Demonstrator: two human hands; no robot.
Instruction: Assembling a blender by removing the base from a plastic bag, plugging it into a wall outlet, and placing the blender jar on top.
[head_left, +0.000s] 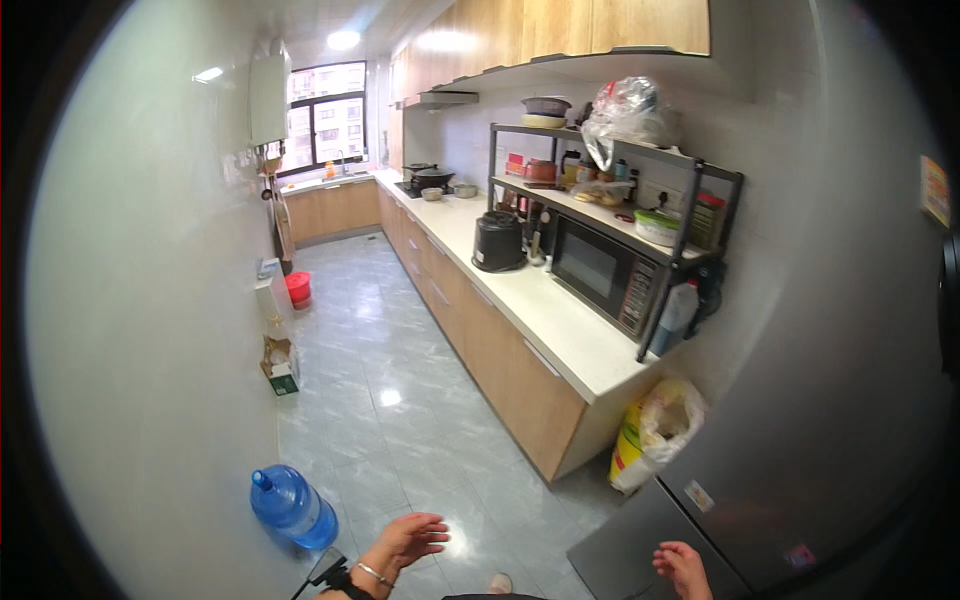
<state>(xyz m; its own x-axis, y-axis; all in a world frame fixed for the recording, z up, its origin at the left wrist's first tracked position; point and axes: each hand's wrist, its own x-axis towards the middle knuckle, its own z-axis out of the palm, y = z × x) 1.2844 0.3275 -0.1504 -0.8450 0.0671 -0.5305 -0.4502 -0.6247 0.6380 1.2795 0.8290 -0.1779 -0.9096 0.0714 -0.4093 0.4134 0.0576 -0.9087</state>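
My left hand hangs over the tiled floor with its fingers stretched out and nothing in them; a bracelet and a dark strap circle its wrist. To its left a large blue water jug lies on the floor by the wall. At the lower right, my right hand shows loosely curled, parted fingers and holds nothing. It appears in front of the grey refrigerator, which is the nearest thing to it; whether they touch I cannot tell.
A long white counter runs along the right, carrying a black cooker, a microwave and a loaded rack. A yellow bag stands at its end. Along the left wall are a small box and red bucket.
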